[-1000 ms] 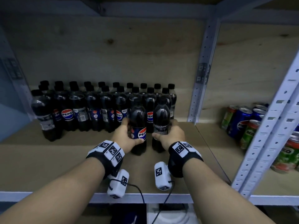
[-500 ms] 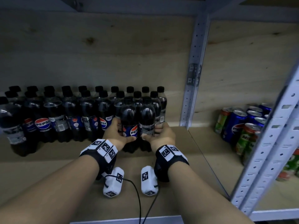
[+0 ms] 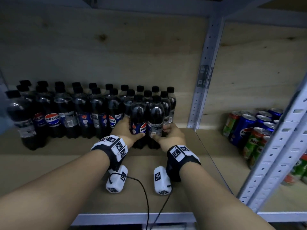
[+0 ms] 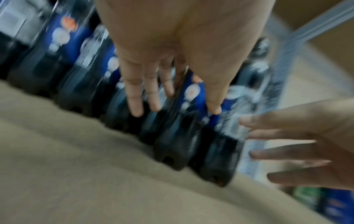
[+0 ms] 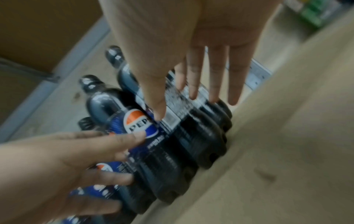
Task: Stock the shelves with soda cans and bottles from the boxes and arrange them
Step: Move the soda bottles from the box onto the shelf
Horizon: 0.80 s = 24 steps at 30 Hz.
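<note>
Two dark Pepsi bottles stand side by side on the wooden shelf (image 3: pixel 49 171), tight against the front of the bottle rows. My left hand (image 3: pixel 128 131) lies round the left bottle (image 3: pixel 138 117), thumb across its label and straight fingers along its left side. My right hand (image 3: pixel 163 134) mirrors it on the right bottle (image 3: pixel 156 117). The blurred left wrist view shows the left hand (image 4: pixel 172 91) with fingers stretched out straight. Likewise in the right wrist view, the right hand (image 5: pixel 191 91) has straight fingers beside the right bottle (image 5: pixel 191 128).
Several rows of Pepsi bottles (image 3: pixel 66 113) fill the shelf's back left. A perforated metal upright (image 3: pixel 204 80) stands just right of the pair. Pepsi and green cans (image 3: pixel 249 130) sit in the right bay behind a front post (image 3: pixel 274 155). Bare board lies in front of the bottles.
Both hands have slid the two bottles back and together, from a spot in front of the rows up against them. The fingers have straightened along the bottles.
</note>
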Motion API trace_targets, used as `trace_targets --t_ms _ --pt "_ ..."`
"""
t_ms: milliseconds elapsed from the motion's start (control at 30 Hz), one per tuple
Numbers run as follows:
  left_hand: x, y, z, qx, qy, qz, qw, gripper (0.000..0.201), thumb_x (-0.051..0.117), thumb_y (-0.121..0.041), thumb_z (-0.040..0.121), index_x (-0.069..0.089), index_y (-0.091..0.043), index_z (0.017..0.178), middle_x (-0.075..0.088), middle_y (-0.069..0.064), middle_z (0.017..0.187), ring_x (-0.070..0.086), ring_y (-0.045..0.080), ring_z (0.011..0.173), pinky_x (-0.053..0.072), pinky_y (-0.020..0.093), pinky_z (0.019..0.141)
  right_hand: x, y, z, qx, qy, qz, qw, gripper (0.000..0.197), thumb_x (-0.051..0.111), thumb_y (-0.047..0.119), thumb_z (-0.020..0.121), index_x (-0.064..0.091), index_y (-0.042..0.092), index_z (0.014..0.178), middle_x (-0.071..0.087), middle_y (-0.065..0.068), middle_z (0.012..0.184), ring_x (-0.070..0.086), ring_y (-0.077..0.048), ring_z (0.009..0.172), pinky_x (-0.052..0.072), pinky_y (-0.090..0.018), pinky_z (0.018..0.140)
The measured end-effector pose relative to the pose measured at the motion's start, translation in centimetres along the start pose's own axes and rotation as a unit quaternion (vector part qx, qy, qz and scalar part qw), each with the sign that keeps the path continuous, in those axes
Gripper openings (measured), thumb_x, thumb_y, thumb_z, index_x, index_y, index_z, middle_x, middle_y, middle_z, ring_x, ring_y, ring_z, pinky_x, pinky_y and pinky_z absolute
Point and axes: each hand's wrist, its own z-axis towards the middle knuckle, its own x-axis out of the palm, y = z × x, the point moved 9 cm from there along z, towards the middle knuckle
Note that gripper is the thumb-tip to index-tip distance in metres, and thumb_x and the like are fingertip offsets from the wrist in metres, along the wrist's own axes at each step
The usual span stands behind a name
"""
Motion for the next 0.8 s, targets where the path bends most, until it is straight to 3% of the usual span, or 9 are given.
trace_targets --t_ms 100,233,333,400,467,567,633,700,800 --pt "-1.5 -0.6 -2.6 -0.016 0.034 0.070 0.997 0.072 0.077 -0.056 0.077 0.048 -0.024 0.135 0.056 0.000 0.129 0.059 0.022 0.115 0.051 0.035 0.094 -1.3 1.1 -2.5 -0.022 0.049 -0.086 0.995 0.050 0.083 0.043 0.080 0.059 0.025 0.120 0.063 0.010 0.101 0.063 -0.014 0.097 0.048 -0.025 0.079" --pt "-3.0 -1.6 -7.9 0.014 0.132 0.202 0.970 0.076 0.068 -0.064 0.081 0.043 -0.031 0.144 0.051 0.001 0.139 0.055 0.021 0.123 0.051 0.039 0.098 -3.4 3.2 -7.2 -0.058 0.105 -0.203 0.972 0.065 0.076 0.053 0.085 0.054 0.025 0.139 0.061 0.002 0.136 0.059 -0.020 0.123 0.046 -0.027 0.092" --pt "-3.7 -1.6 -12.0 0.004 0.224 0.259 0.940 0.085 0.066 -0.066 0.081 0.031 -0.035 0.153 0.045 0.000 0.149 0.048 0.022 0.132 0.047 0.040 0.105 -5.0 3.6 -11.3 -0.073 0.147 -0.267 0.950 0.066 0.072 0.057 0.086 0.052 0.029 0.143 0.056 0.001 0.143 0.054 -0.020 0.128 0.045 -0.029 0.096" --pt "-4.2 -2.0 -14.6 0.011 0.259 0.279 0.924 0.085 0.065 -0.066 0.081 0.033 -0.034 0.153 0.047 -0.001 0.150 0.049 0.021 0.132 0.046 0.036 0.104 -5.7 3.0 -13.8 -0.063 0.179 -0.303 0.934 0.064 0.071 0.060 0.086 0.054 0.031 0.141 0.057 0.000 0.140 0.056 -0.020 0.125 0.044 -0.028 0.089" --pt "-4.5 -2.5 -16.9 0.018 0.274 0.282 0.919 0.083 0.064 -0.067 0.081 0.036 -0.035 0.151 0.049 -0.002 0.149 0.052 0.021 0.129 0.048 0.033 0.101 -6.1 1.8 -16.3 -0.051 0.214 -0.325 0.920 0.062 0.069 0.063 0.086 0.056 0.032 0.139 0.058 0.002 0.140 0.056 -0.019 0.124 0.043 -0.028 0.090" --pt "-4.4 -3.6 -20.2 0.044 0.294 0.301 0.906 0.069 0.062 -0.068 0.081 0.048 -0.032 0.139 0.056 -0.003 0.135 0.057 0.020 0.116 0.051 0.034 0.093 -6.9 0.1 -20.4 -0.030 0.256 -0.320 0.912 0.059 0.067 0.065 0.086 0.058 0.033 0.134 0.059 0.008 0.134 0.058 -0.015 0.114 0.047 -0.030 0.092" --pt "-3.7 -4.3 -22.5 0.063 0.319 0.309 0.894 0.052 0.063 -0.068 0.082 0.058 -0.029 0.115 0.061 -0.004 0.112 0.059 0.018 0.097 0.054 0.034 0.084 -7.4 -1.2 -23.1 -0.022 0.264 -0.314 0.912 0.053 0.068 0.064 0.086 0.061 0.033 0.128 0.064 0.012 0.123 0.062 -0.012 0.106 0.051 -0.031 0.090" --pt "-3.0 -4.7 -24.7 0.081 0.344 0.302 0.885 0.043 0.063 -0.067 0.083 0.059 -0.028 0.099 0.063 -0.005 0.093 0.060 0.017 0.082 0.055 0.035 0.076 -7.8 -2.5 -25.4 -0.022 0.261 -0.307 0.915 0.048 0.070 0.065 0.084 0.064 0.033 0.120 0.066 0.015 0.109 0.064 -0.009 0.097 0.054 -0.032 0.089" --pt "-1.2 -4.4 -28.1 0.111 0.373 0.299 0.871 0.040 0.065 -0.067 0.081 0.059 -0.028 0.092 0.063 -0.008 0.085 0.061 0.015 0.077 0.056 0.035 0.071 -7.5 -5.3 -28.4 -0.010 0.278 -0.303 0.911 0.045 0.070 0.066 0.082 0.065 0.034 0.113 0.067 0.017 0.097 0.065 -0.005 0.091 0.056 -0.034 0.087"
